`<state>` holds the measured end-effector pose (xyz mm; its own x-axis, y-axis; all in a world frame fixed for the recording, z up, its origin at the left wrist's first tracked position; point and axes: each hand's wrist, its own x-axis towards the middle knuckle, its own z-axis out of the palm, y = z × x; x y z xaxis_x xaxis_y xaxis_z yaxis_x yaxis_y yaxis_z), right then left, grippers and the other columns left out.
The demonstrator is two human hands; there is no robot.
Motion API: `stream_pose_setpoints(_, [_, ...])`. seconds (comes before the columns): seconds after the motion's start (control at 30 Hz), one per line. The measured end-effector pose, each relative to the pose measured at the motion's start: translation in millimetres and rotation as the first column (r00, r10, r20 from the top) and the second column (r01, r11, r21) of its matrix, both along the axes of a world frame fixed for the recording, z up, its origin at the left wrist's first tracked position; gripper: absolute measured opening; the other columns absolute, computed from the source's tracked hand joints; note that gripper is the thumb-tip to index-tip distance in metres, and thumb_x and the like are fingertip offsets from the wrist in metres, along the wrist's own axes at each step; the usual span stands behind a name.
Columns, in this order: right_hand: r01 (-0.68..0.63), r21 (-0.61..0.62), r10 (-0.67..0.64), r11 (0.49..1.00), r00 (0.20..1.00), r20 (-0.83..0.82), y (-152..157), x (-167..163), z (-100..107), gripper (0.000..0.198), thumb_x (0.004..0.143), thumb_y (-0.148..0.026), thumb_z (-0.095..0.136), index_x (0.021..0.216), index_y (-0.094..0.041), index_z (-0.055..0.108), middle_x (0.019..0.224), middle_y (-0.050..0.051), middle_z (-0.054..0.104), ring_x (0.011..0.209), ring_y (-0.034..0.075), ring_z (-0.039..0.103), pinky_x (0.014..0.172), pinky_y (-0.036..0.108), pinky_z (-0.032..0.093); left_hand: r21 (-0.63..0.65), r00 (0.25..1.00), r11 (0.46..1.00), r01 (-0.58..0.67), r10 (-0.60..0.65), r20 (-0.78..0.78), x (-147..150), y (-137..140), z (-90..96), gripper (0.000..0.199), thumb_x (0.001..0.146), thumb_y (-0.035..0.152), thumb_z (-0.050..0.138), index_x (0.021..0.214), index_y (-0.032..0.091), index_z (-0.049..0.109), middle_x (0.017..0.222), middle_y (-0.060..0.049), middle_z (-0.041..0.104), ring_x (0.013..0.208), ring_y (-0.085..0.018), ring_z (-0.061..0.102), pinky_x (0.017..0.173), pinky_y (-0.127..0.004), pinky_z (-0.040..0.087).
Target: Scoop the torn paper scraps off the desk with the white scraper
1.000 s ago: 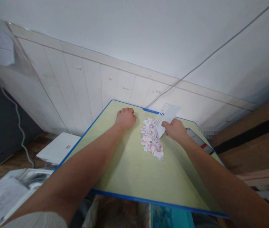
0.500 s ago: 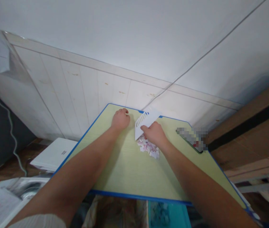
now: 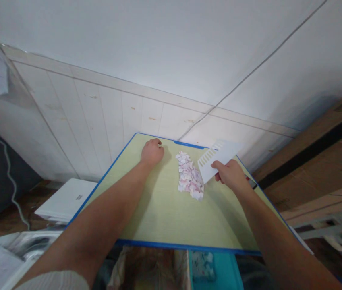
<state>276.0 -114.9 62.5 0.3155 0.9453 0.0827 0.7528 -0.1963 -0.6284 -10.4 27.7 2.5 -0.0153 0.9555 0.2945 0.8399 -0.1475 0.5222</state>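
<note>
White wood-panelled wall and smooth painted plaster above it back a pale yellow-green rectangular tabletop with blue edging, with brown cardboard boxes bearing a black band standing off to the right. On the tabletop, between the two hands, lies a loose heap of small torn white-and-pink paper scraps; its long axis runs from the far side toward the near side, the near end slanting right. It lies to the right of the left hand and to the left of the right hand. Of the two sides, the right is closer by way of a flat white card with a row of slots: the card's near-left end is just beside the heap's right flank, though whether they touch cannot be told, and its length slants away to the far right. The right hand has this card pinched, thumb on top and fingers curled beneath. The left hand rests near the far-left corner, fingers loosely bent, apart from the scraps; its palm is hidden, so whether it grips anything is unclear.
</note>
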Motion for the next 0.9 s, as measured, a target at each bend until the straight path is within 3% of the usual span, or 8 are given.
stream_pose_setpoints(0.2, [0.050,-0.015,-0.050,0.999,0.999,-0.017,-32.5,27.8,-22.5,0.054,0.094,-0.038,0.063,0.041,-0.027,0.063,0.046,0.009,0.065,0.046,0.024,0.060,0.060,0.037,0.047,0.002,1.000,1.000,-0.002,0.002,0.005,-1.0,-2.1,1.6,0.039,0.108,0.010,0.060,0.140,0.015,0.082,0.152,-0.020,0.078,0.149,-0.034,0.072,0.132,-0.040,0.054])
stream_pose_setpoints(0.47, [0.012,0.051,-0.009,0.999,0.998,-0.055,-39.2,-4.8,-46.8,0.051,0.095,-0.034,0.062,0.044,-0.029,0.059,0.053,0.007,0.070,0.058,0.025,0.067,0.068,0.035,0.049,0.005,1.000,1.000,-0.001,0.001,-0.014,-2.7,2.0,-0.9,0.037,0.109,0.011,0.061,0.137,0.019,0.082,0.150,-0.018,0.080,0.149,-0.034,0.072,0.131,-0.042,0.055])
stream_pose_setpoints(0.67, [0.032,0.106,-0.022,0.994,0.995,-0.092,-31.3,-5.0,-40.2,0.045,0.092,-0.038,0.064,0.047,-0.029,0.063,0.053,0.008,0.071,0.058,0.025,0.066,0.064,0.036,0.045,0.012,0.999,1.000,0.002,-0.001,-0.035,-3.6,2.4,-2.8,0.037,0.108,0.010,0.060,0.138,0.017,0.081,0.151,-0.019,0.079,0.147,-0.033,0.073,0.131,-0.041,0.055])
stream_pose_setpoints(0.77, [0.035,0.179,-0.011,0.983,0.991,-0.134,-24.4,2.8,-28.9,0.046,0.088,-0.044,0.067,0.045,-0.029,0.060,0.050,0.009,0.067,0.055,0.025,0.062,0.062,0.037,0.045,0.019,0.999,1.000,0.004,-0.004,-0.044,-3.9,2.5,-4.2,0.036,0.109,0.011,0.060,0.138,0.018,0.081,0.151,-0.018,0.079,0.147,-0.034,0.072,0.131,-0.041,0.055])
stream_pose_setpoints(0.9, [0.023,0.318,0.061,0.948,0.966,-0.251,-13.8,3.2,-16.6,0.043,0.092,-0.058,0.066,0.061,-0.028,0.065,0.061,0.008,0.074,0.055,0.023,0.063,0.060,0.037,0.050,0.023,0.998,1.000,0.000,0.001,-0.065,-3.7,2.4,-5.4,0.036,0.108,0.011,0.061,0.136,0.022,0.081,0.147,-0.015,0.081,0.147,-0.034,0.073,0.130,-0.042,0.056])
